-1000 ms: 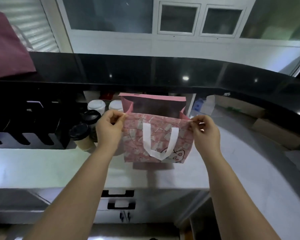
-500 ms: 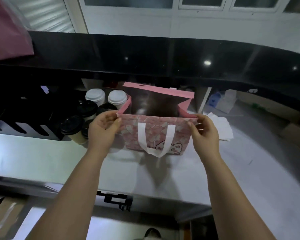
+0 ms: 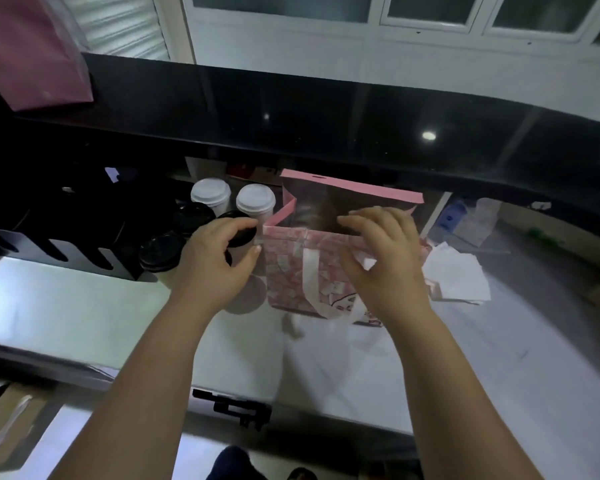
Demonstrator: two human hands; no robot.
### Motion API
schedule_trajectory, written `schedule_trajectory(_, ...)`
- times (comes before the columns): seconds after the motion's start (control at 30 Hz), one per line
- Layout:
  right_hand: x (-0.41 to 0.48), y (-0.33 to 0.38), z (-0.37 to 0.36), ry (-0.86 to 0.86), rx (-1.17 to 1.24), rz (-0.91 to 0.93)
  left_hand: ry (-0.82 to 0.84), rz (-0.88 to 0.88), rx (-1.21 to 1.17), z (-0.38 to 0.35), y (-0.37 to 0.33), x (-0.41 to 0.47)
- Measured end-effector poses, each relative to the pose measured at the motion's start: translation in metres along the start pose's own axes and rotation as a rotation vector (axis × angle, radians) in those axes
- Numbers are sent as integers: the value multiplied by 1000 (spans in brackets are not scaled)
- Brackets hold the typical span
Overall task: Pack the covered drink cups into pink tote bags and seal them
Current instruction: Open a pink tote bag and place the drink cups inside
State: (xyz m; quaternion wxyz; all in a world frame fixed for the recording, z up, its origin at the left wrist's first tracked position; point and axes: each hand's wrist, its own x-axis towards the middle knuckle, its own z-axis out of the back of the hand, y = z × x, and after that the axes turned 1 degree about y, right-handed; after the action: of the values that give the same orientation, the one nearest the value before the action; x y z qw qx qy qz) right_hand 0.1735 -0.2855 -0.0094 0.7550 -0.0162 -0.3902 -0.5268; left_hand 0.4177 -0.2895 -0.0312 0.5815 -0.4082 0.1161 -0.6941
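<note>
A pink patterned tote bag [image 3: 288, 271] with a white handle stands open on the steel counter [image 3: 84, 306], its rear flap upright. My left hand [image 3: 215, 261] hovers at the bag's left front corner, thumb and fingers spread in a loose C, gripping nothing that I can see. My right hand [image 3: 385, 261] lies over the front rim with its fingers spread, reaching left across the mouth. Left of the bag stand two white-lidded cups [image 3: 255, 200] and several black-lidded cups [image 3: 160, 251]. One black lid [image 3: 239, 233] shows between my left thumb and forefinger.
A black slotted holder [image 3: 49, 251] stands at the left. Loose white papers [image 3: 454, 275] lie right of the bag. A dark raised ledge [image 3: 326, 126] runs along the back, with a maroon bag [image 3: 32, 53] on it at the top left.
Both hands have let go of the bag's front rim corners. My right hand has moved left over the bag's front, and my left hand has opened beside the left corner.
</note>
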Motion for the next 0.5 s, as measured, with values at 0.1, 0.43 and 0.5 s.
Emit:
schedule_trajectory(0.1, 6, 20, -15, 46, -1, 81, 26, -52, 168, 11, 10, 6)
schedule_trajectory(0.43, 40, 111, -111, 343, 140, 215, 187, 144, 343, 66, 114, 11)
schedule_trajectory(0.5, 44, 120, -135, 495, 115, 164, 190, 152, 345, 70, 132, 9)
